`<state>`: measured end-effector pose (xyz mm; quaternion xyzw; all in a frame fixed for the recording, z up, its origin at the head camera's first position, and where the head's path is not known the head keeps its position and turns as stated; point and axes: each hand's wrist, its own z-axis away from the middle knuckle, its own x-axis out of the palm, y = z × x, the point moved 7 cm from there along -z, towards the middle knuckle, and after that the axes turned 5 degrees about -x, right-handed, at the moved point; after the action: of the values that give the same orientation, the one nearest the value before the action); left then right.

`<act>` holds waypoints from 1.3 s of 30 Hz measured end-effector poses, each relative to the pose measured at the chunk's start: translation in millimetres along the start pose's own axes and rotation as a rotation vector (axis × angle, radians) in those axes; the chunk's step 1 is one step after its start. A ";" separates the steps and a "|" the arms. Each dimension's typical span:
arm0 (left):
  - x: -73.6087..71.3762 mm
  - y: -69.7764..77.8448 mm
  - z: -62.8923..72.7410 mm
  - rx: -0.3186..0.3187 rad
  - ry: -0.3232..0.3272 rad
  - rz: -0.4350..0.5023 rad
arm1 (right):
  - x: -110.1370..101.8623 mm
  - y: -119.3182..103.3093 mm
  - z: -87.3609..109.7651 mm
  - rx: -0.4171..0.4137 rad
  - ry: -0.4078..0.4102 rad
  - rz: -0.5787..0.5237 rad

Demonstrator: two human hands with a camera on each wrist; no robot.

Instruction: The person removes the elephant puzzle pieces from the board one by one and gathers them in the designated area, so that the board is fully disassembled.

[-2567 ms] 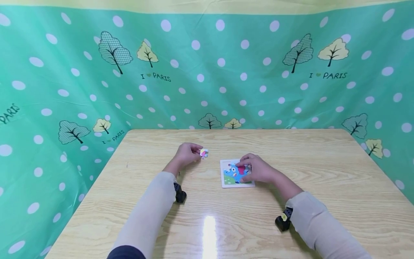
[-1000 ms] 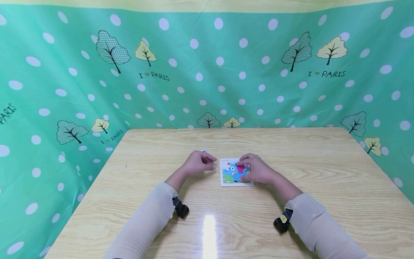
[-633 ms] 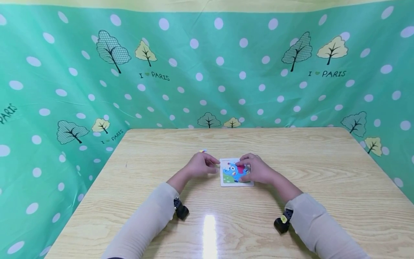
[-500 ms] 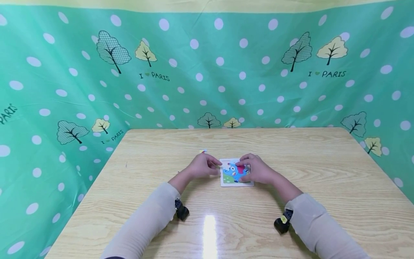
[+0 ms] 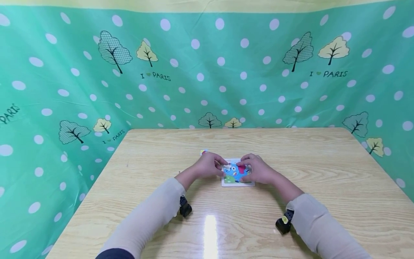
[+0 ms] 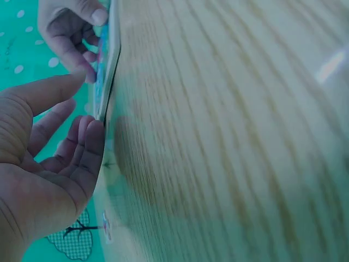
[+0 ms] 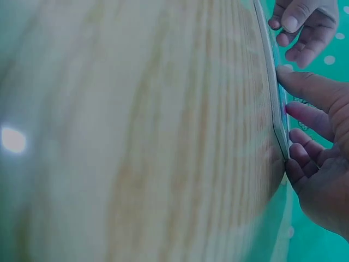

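Observation:
A square jigsaw puzzle point(image 5: 231, 181) with a white frame and a blue cartoon elephant lies flat on the table. My right hand point(image 5: 257, 170) rests on its right part, thumb and index fingertips touching the picture. Over the left edge of the puzzle reaches my left hand point(image 5: 208, 165), its thumb and fingers spread apart; in the left wrist view no piece shows between them. Whether its tips touch the picture is hard to tell. Just behind the left hand lies a small loose puzzle piece point(image 5: 203, 151) with yellow and red on it.
The wooden table point(image 5: 307, 154) ends at the back against a green dotted curtain point(image 5: 181, 72). A black wrist camera point(image 5: 185, 207) sits under the left wrist, another wrist camera point(image 5: 283, 223) under the right. Light glares off the front of the table.
My left hand has come away from the loose piece, which stays on the table, and moved right and nearer onto the puzzle's left edge. The right hand has kept its place.

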<state>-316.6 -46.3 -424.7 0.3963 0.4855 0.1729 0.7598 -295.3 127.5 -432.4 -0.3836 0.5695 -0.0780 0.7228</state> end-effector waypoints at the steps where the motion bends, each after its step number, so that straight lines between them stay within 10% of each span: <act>1: 1.0 0.0 -1.0 -0.003 -0.003 -0.016 | -0.1 0.0 0.2 -0.001 -0.002 0.003; 16: 6.0 2.5 -6.1 -0.018 -0.004 -0.213 | 0.5 -7.9 2.1 -0.018 0.012 0.057; 39: 4.3 -0.3 -5.6 -0.027 -0.010 -0.159 | 10.1 -20.0 -5.2 0.007 0.154 0.102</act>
<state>-319.5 -41.2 -428.7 0.3471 0.5092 0.1167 0.7789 -290.0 105.6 -427.6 -0.3442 0.6421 -0.0723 0.6812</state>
